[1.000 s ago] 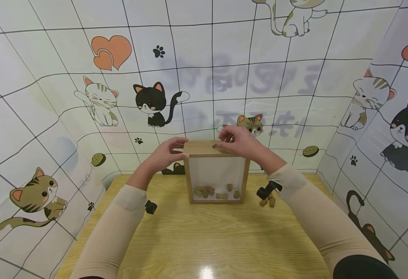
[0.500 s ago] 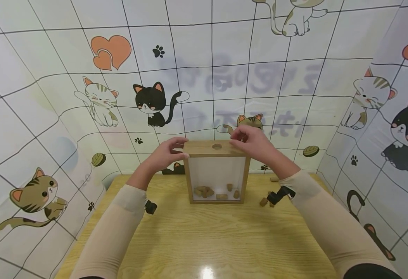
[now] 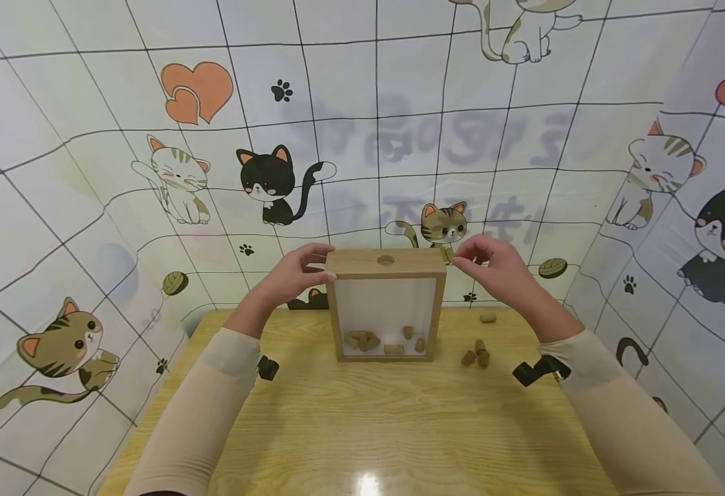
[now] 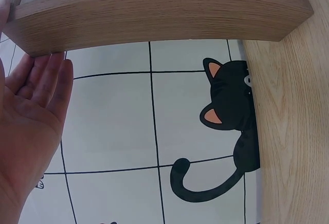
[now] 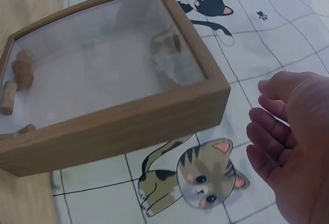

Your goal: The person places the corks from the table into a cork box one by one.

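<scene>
The left hand (image 3: 294,272) reaches forward and grips the upper left corner of a shallow, light-brown wooden box (image 3: 353,264), thumb at the front edge, fingers at the back. The right hand (image 3: 493,270) hovers just beyond the box's right side, fingers loosely bent, holding nothing. The box stands upright on a yellowish wood-grain table (image 3: 362,420), with a round hole (image 3: 385,260) in its top and a glossy, see-through front. Small brown cork-like cylinders (image 3: 393,349) lie inside; more cylinders (image 3: 482,359) lie on the table to the right.
</scene>
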A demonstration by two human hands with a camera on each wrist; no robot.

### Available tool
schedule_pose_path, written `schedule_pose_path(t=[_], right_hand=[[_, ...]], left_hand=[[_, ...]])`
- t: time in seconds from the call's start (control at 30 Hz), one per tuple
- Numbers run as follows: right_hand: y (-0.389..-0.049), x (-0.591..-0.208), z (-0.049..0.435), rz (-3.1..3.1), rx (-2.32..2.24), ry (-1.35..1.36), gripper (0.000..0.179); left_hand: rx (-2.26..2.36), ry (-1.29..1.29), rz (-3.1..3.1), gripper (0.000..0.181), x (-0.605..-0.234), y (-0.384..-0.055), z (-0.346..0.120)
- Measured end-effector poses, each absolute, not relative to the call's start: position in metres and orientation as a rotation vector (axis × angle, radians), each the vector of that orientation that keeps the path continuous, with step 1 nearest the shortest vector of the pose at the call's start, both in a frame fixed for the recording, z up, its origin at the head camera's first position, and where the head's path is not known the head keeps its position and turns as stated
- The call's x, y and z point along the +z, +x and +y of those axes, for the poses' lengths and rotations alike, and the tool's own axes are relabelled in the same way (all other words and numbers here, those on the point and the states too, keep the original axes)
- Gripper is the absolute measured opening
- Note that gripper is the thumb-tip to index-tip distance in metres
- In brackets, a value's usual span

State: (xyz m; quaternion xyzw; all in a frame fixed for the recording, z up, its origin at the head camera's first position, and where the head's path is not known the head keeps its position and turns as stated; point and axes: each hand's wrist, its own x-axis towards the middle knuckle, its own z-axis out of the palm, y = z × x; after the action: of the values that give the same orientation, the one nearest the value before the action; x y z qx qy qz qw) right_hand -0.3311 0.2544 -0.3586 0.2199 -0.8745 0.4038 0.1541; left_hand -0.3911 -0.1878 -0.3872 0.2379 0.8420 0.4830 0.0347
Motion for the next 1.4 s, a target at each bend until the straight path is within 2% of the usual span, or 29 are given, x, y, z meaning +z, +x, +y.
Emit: schedule_pose_path(t=[0.2,0.5,1.03,1.2,1.4], right_hand=[[-0.318,-0.379,0.277,-2.568,1.205,0.518,0.018],[-0.312,-0.422,0.298,-2.656,1.198,0.483,0.018],[-0.308,-0.505,0.318,-2.730,1.091,0.582,0.018],[-0.307,-0.522,0.317,-2.703,1.077,0.626,0.016],[-0.306,-0.536,0.312,-2.710,0.971,0.722,0.023]], left_hand=[[1.481,0.729,2.591,0.069,-0.387,-0.391,-0.187],[1.484,0.733,2.586,0.070,-0.387,-0.390,-0.186],[1.492,0.723,2.591,0.069,-0.386,-0.391,-0.185],[1.500,0.717,2.578,0.070,-0.386,-0.390,-0.186],[1.489,0.716,2.585,0.070,-0.385,-0.390,-0.185]])
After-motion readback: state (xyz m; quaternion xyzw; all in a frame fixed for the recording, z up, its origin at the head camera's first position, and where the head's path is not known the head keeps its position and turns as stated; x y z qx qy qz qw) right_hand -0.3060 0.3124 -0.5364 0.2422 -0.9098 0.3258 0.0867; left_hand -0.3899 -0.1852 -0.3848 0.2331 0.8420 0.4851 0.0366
